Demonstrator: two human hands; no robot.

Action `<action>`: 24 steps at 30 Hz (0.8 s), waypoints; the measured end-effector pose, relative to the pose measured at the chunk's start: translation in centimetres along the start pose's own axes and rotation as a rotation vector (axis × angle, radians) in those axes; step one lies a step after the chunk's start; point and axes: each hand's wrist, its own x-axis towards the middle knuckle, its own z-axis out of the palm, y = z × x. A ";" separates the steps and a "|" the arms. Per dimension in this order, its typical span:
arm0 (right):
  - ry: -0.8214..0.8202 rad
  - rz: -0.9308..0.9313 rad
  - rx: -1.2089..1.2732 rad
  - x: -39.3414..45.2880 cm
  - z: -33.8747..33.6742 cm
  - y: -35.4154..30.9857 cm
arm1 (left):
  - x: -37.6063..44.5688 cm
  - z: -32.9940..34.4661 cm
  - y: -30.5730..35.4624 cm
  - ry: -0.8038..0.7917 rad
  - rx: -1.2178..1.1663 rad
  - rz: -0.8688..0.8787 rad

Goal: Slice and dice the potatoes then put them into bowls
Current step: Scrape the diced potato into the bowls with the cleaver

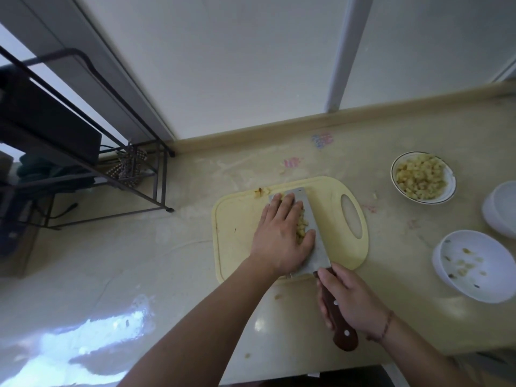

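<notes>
A pale yellow cutting board point(237, 219) lies on the counter. On it, my left hand point(282, 236) lies flat with straight fingers, pressing a heap of diced potato point(302, 226) against the flat blade of a cleaver point(317, 233). My right hand point(349, 300) grips the cleaver's brown wooden handle point(342, 328) at the board's near edge. A gold-rimmed white bowl point(450, 182) at the right holds many potato dice. A larger white bowl point(474, 265) nearer me holds a few scraps.
A third white bowl point(501, 209) sits at the right edge. A black wire rack point(134, 174) stands at the back left. Loose potato bits point(261, 192) lie at the board's far edge and on the counter point(139, 261). The wall point(237, 65) rises behind.
</notes>
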 end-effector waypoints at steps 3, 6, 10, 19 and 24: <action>0.005 0.001 0.006 -0.1 0.0 0.0 | 0.0 0.0 0.1 0.004 0.000 0.005; 0.007 0.002 0.012 -0.4 0.0 -0.1 | -0.2 -0.2 0.3 0.005 -0.009 0.001; 0.011 -0.004 0.032 -1.3 -0.5 -0.1 | -0.6 -0.5 1.5 0.031 -0.029 0.017; 0.130 0.003 0.137 -7.9 -5.7 0.9 | -1.0 0.6 10.4 0.035 -0.053 0.141; 0.279 -0.010 0.192 -13.0 -9.9 2.5 | -1.0 2.7 17.6 -0.023 -0.064 0.245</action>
